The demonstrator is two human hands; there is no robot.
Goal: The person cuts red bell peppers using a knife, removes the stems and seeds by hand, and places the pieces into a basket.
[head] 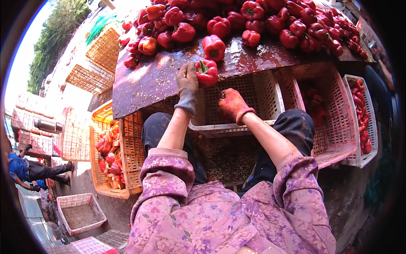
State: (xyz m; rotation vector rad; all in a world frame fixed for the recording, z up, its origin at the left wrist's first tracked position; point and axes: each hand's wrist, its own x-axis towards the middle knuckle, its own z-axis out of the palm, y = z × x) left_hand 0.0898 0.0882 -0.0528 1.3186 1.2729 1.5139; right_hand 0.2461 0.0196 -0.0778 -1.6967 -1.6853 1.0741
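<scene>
My left hand [187, 83], in a stained work glove with a grey cuff, grips a red bell pepper [206, 73] from its left side. The pepper's green stem points up toward me, above the table's front edge. In a red-stained glove, my right hand [234, 104] is closed around the dark handle of a small tool [221, 94], probably a knife. Its thin metal tip reaches toward the lower right of the pepper; whether it touches cannot be told. Below both hands stands a whitish plastic crate [233, 127], between my knees.
A heap of red bell peppers [250, 12] covers the back of the wet, seed-strewn table [142, 79]. At left, an orange crate [111, 190] holds pepper pieces. Right of me are a pink crate [336, 139] and a white crate [364, 162] with red peppers. A person [35, 168] stands far left.
</scene>
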